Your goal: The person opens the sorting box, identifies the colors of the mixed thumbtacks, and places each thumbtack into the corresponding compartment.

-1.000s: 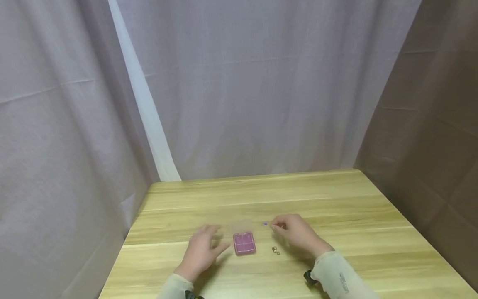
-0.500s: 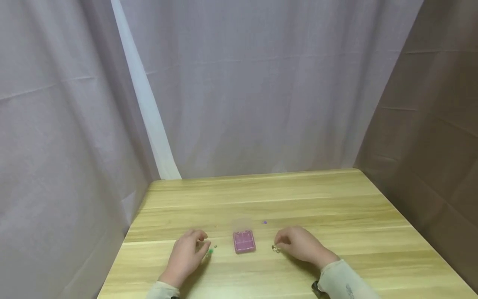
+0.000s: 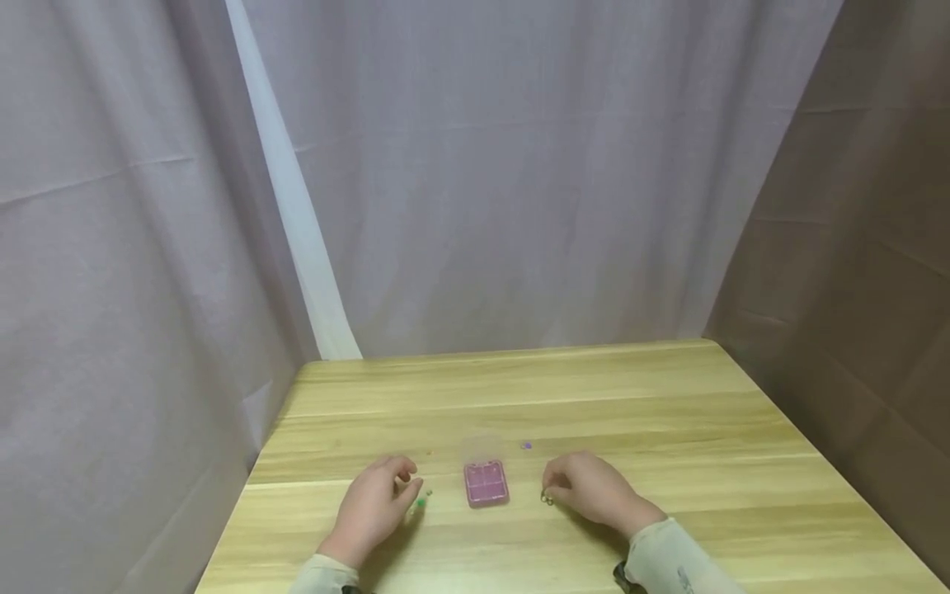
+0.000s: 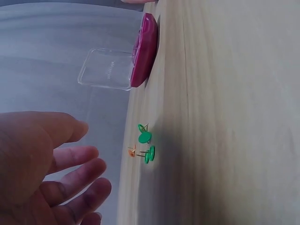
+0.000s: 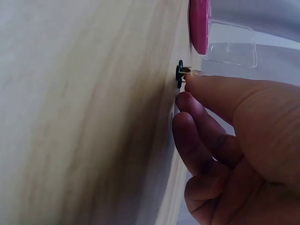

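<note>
My left hand point(image 3: 374, 505) hovers beside several green thumbtacks point(image 4: 145, 137), thumb and fingers relaxed and apart with nothing between them. The tacks lie on the table, some heads down with pins out. On the other side, my right hand point(image 3: 590, 488) has its thumb and fingertips down at a small cluster of dark-headed thumbtacks point(image 5: 179, 72), pinching one by its brass pin. Between the hands is a magenta compartment box point(image 3: 486, 484), its clear lid point(image 4: 107, 69) swung back.
An orange thumbtack point(image 4: 132, 151) shows behind the green ones. Past the right hand lies a purple thumbtack point(image 3: 527, 445). The wooden table point(image 3: 616, 379) ends at grey curtains point(image 3: 519, 206) at the back and sides.
My left hand has drawn back left and toward me, uncovering the green thumbtacks. My right hand has come from near the purple thumbtack down to the dark ones.
</note>
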{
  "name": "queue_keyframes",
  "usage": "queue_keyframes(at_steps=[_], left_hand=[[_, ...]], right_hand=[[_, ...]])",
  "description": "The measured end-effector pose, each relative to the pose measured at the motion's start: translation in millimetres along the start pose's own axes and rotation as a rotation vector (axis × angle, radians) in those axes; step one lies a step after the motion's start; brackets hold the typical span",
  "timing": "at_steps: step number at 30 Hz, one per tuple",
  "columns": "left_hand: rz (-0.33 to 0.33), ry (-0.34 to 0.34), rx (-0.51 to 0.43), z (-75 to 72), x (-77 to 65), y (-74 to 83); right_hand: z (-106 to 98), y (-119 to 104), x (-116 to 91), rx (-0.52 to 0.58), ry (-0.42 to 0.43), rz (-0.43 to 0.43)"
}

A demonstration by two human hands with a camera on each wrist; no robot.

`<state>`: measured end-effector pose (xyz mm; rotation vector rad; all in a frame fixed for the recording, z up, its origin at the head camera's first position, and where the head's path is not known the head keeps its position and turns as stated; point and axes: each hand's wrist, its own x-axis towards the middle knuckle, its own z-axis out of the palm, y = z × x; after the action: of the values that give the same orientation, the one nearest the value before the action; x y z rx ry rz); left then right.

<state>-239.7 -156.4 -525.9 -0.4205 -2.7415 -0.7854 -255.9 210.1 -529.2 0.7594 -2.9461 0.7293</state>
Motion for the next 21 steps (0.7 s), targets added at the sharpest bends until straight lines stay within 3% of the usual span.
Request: queue_keyframes(at_steps=[12,21], left_hand=[[0.017,-0.009,0.011,1.4,1.5,0.6],[0.016,0.005,-0.001,0.3,1.5,2.3]], right_hand=[[2.6,0.6,1.4,-0.03,-0.001,-0.011],[-1.8,0.1,3.9,-0.012,0.004,0.045]])
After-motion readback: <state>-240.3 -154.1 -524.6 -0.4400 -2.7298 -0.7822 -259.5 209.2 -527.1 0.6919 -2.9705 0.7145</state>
